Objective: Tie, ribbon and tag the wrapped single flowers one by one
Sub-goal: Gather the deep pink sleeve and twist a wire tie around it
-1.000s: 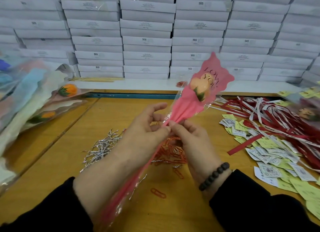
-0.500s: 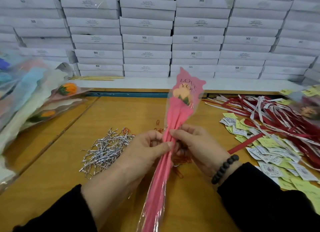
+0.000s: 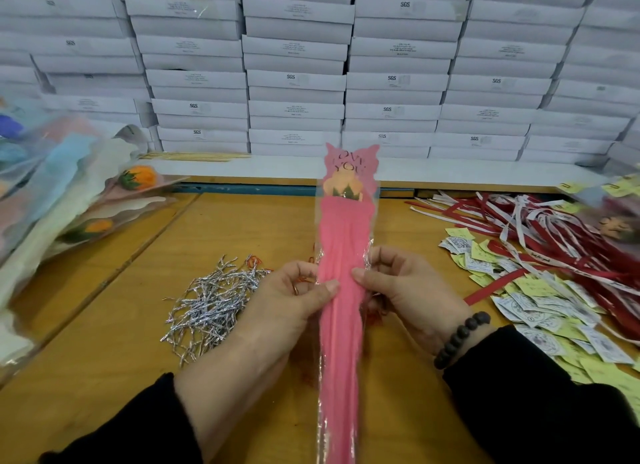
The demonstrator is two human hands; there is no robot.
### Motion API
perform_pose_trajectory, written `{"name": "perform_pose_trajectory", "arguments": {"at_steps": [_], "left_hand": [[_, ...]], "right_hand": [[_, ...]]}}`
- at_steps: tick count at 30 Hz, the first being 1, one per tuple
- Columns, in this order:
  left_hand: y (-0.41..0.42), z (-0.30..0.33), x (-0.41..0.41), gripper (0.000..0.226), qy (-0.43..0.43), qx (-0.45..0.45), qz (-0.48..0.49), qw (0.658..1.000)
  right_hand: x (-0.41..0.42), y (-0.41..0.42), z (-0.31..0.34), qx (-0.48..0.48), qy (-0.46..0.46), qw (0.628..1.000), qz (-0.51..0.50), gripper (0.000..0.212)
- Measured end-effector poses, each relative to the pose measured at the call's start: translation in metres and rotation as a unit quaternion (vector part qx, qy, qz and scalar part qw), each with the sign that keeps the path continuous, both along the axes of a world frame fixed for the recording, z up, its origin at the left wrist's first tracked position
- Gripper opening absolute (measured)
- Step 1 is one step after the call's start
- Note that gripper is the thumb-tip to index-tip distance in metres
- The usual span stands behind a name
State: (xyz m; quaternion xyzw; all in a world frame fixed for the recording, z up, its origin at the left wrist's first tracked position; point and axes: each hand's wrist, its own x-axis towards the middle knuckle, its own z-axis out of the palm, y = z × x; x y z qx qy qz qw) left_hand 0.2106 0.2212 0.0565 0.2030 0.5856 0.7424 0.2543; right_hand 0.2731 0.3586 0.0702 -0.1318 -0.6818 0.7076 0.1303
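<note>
Over the middle of the worktop (image 3: 104, 325), left hand (image 3: 287, 301) and right hand (image 3: 405, 287) pinch the pink wrapped flower (image 3: 341, 290) upright at mid-sleeve. No tie, ribbon or tag on it that I can see; silver twist ties (image 3: 211, 304), ribbons (image 3: 554, 242) and tags (image 3: 540, 304) wait alongside, so looks barely started.

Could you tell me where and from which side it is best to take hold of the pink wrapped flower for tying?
Probably at the narrowing waist of the pink wrapped flower, below the bloom, pinched from both sides, as the left hand and right hand do; the sleeve gathers there around the stem.
</note>
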Motion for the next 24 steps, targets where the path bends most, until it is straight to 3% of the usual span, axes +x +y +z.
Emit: {"name": "perform_pose_trajectory", "arguments": {"at_steps": [5,11,14,18,24], "left_hand": [[-0.002,0.000,-0.003,0.007,-0.002,-0.010,0.009,1.000],[0.001,-0.004,-0.001,0.008,0.023,-0.010,0.012,1.000],[0.000,-0.005,-0.003,0.020,0.033,-0.018,0.023,0.999],[-0.001,-0.002,-0.004,0.007,0.021,-0.012,0.042,0.999],[0.000,-0.003,-0.006,0.012,0.022,-0.007,0.058,0.998]], "right_hand": [[-0.002,-0.003,-0.005,-0.018,-0.017,1.000,-0.003,0.002],[-0.003,-0.008,-0.009,-0.034,-0.008,0.999,0.010,0.012],[-0.002,-0.006,-0.010,-0.033,-0.004,0.999,0.016,0.011],[-0.002,-0.008,-0.013,-0.024,0.006,0.999,0.023,0.010],[-0.002,-0.007,-0.012,-0.067,0.034,0.996,0.038,0.018]]}}
